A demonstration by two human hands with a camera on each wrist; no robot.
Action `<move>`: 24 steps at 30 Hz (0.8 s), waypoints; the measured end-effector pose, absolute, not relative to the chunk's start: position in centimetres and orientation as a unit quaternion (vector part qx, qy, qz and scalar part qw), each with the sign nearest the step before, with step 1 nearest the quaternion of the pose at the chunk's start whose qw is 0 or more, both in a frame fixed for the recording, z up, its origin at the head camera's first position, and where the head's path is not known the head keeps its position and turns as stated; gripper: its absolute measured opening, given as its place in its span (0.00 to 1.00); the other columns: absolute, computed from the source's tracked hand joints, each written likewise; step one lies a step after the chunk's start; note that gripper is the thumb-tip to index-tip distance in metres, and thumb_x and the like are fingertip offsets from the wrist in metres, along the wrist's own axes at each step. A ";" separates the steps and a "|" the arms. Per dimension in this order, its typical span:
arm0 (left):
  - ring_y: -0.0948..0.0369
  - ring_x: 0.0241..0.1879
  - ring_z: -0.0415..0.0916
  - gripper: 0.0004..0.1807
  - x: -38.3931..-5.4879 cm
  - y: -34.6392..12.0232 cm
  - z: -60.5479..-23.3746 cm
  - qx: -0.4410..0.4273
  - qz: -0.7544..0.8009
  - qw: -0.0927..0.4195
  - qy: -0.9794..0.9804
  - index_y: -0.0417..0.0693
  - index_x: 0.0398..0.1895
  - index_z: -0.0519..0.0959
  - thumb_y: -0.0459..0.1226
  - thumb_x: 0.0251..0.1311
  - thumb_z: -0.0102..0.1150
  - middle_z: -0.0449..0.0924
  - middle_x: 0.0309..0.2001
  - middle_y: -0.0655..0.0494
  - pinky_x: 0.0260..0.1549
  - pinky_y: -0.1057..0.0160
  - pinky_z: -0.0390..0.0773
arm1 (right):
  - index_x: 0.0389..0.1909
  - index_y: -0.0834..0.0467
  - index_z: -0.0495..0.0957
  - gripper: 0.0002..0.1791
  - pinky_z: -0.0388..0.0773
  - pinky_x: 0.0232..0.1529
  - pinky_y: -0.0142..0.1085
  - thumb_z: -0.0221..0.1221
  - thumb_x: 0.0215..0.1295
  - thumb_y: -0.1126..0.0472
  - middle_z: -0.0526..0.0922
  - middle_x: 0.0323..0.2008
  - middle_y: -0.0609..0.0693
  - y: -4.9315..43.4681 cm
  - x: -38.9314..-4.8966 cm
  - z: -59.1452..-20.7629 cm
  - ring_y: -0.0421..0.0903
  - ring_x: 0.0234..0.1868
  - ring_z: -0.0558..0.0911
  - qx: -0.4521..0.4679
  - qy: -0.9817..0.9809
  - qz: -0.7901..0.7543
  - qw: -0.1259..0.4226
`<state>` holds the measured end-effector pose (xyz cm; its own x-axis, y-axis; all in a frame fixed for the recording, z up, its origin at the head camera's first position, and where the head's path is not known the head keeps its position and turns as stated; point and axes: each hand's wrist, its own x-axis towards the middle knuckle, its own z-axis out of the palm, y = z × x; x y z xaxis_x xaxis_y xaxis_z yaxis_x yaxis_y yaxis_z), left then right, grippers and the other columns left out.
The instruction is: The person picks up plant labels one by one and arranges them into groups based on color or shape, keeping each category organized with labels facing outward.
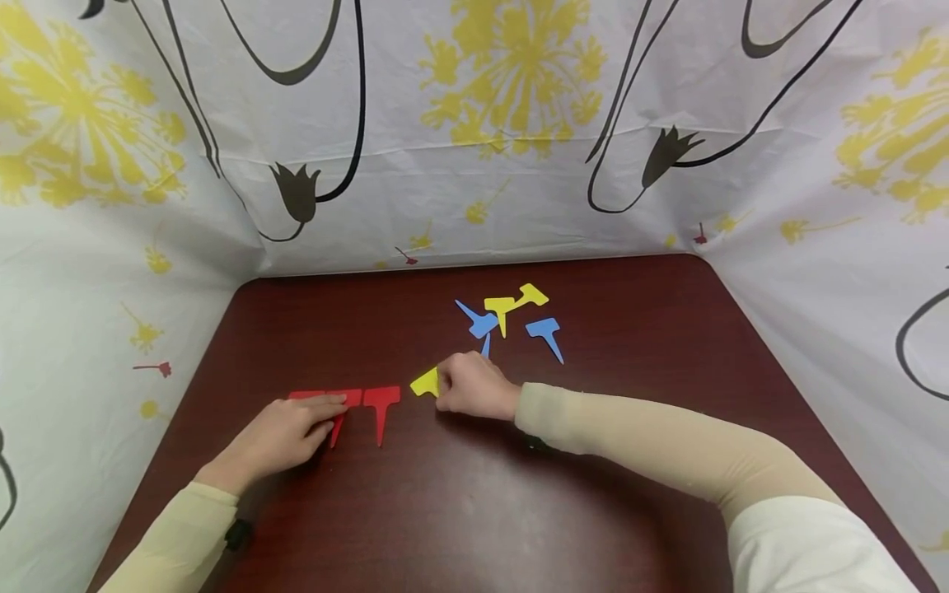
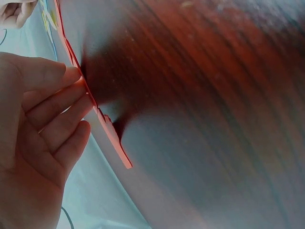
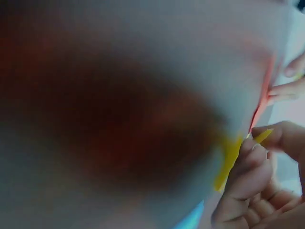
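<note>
Three red T-shaped plant labels lie in a row at the left of the table, heads side by side and stems toward me. My left hand rests its fingertips on the middle red label, fingers extended; it hides part of the leftmost one. Just right of the row, my right hand pinches a yellow plant label between thumb and fingers. The right wrist view shows this yellow label tilted, partly hidden by the fingers. A blue label shows partly behind the right hand.
Further back lie two yellow labels, partly touching, and a blue label beside them. Another blue label lies to their right. A patterned cloth encloses the dark red table at the back and sides.
</note>
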<state>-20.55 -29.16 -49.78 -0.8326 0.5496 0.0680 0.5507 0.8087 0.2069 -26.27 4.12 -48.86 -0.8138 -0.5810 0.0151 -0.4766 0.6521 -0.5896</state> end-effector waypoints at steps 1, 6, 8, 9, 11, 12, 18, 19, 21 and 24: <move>0.52 0.55 0.81 0.21 -20.5 -29.2 -49.8 -0.289 -0.109 0.002 -0.951 0.47 0.60 0.82 0.38 0.63 0.66 0.80 0.60 0.55 0.48 0.47 0.82 | 0.17 0.52 0.78 0.13 0.71 0.18 0.31 0.69 0.57 0.63 0.78 0.15 0.42 4.0 -26.1 -48.9 0.40 0.16 0.76 -0.274 0.897 -0.329 0.113; 0.52 0.56 0.80 0.22 -20.5 -29.1 -49.7 -0.284 -0.110 0.000 -0.952 0.48 0.61 0.82 0.39 0.63 0.67 0.81 0.60 0.55 0.50 0.46 0.81 | 0.19 0.62 0.81 0.11 0.80 0.21 0.33 0.72 0.57 0.66 0.84 0.19 0.55 3.6 -25.6 -48.7 0.44 0.15 0.79 -0.139 0.818 -0.500 0.248; 0.52 0.56 0.80 0.22 -20.4 -29.1 -49.7 -0.282 -0.109 -0.001 -0.953 0.49 0.61 0.82 0.39 0.63 0.67 0.81 0.60 0.55 0.50 0.45 0.81 | 0.21 0.64 0.81 0.10 0.80 0.21 0.32 0.72 0.55 0.68 0.85 0.22 0.57 3.5 -25.5 -48.7 0.43 0.16 0.79 -0.096 0.784 -0.546 0.279; 0.52 0.56 0.80 0.22 -20.4 -29.1 -49.6 -0.281 -0.108 -0.002 -0.954 0.49 0.61 0.82 0.39 0.63 0.67 0.81 0.60 0.55 0.50 0.45 0.81 | 0.23 0.65 0.80 0.10 0.80 0.21 0.31 0.72 0.55 0.68 0.85 0.23 0.58 3.4 -25.4 -48.8 0.43 0.16 0.79 -0.081 0.771 -0.561 0.291; 0.52 0.56 0.80 0.22 -20.4 -29.1 -49.6 -0.279 -0.108 -0.001 -0.954 0.49 0.61 0.82 0.39 0.63 0.67 0.81 0.60 0.56 0.50 0.46 0.81 | 0.25 0.65 0.80 0.09 0.79 0.21 0.30 0.72 0.54 0.69 0.85 0.24 0.58 3.4 -25.3 -48.8 0.42 0.17 0.78 -0.065 0.749 -0.581 0.311; 0.52 0.56 0.80 0.22 -20.4 -29.1 -49.6 -0.278 -0.108 -0.001 -0.954 0.49 0.61 0.82 0.39 0.63 0.67 0.81 0.60 0.56 0.50 0.46 0.81 | 0.26 0.64 0.79 0.09 0.79 0.21 0.30 0.72 0.54 0.69 0.85 0.24 0.58 3.4 -25.2 -48.9 0.42 0.17 0.78 -0.061 0.742 -0.587 0.318; 0.52 0.57 0.80 0.23 -20.5 -29.0 -49.5 -0.274 -0.105 -0.004 -0.956 0.50 0.61 0.82 0.40 0.62 0.68 0.81 0.60 0.56 0.51 0.45 0.80 | 0.27 0.63 0.79 0.08 0.77 0.21 0.28 0.71 0.53 0.69 0.85 0.25 0.57 3.3 -24.3 -49.2 0.40 0.17 0.77 -0.047 0.712 -0.609 0.346; 0.52 0.57 0.80 0.23 -20.5 -29.0 -49.5 -0.275 -0.103 -0.006 -0.956 0.50 0.61 0.82 0.40 0.62 0.68 0.80 0.60 0.56 0.51 0.45 0.80 | 0.27 0.63 0.79 0.08 0.77 0.21 0.28 0.71 0.53 0.69 0.85 0.25 0.58 3.2 -24.2 -49.2 0.40 0.17 0.78 -0.044 0.708 -0.612 0.348; 0.52 0.58 0.79 0.23 -20.5 -29.0 -49.5 -0.279 -0.101 -0.010 -0.955 0.49 0.62 0.82 0.40 0.62 0.68 0.80 0.61 0.55 0.51 0.45 0.80 | 0.27 0.64 0.79 0.08 0.77 0.21 0.27 0.71 0.53 0.69 0.86 0.27 0.59 3.0 -23.9 -49.3 0.40 0.17 0.78 -0.037 0.703 -0.620 0.347; 0.51 0.58 0.79 0.23 -20.5 -29.1 -49.6 -0.279 -0.102 -0.013 -0.955 0.49 0.62 0.82 0.40 0.63 0.68 0.80 0.61 0.55 0.51 0.45 0.80 | 0.27 0.65 0.79 0.09 0.78 0.21 0.27 0.71 0.54 0.69 0.87 0.28 0.61 2.8 -23.6 -49.4 0.40 0.17 0.78 -0.027 0.697 -0.630 0.341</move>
<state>-20.48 -29.06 -49.57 -0.8443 0.5349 0.0330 0.5298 0.8237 0.2019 -23.56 2.79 -49.39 -0.7664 -0.4672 -0.4410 0.3920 0.2037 -0.8971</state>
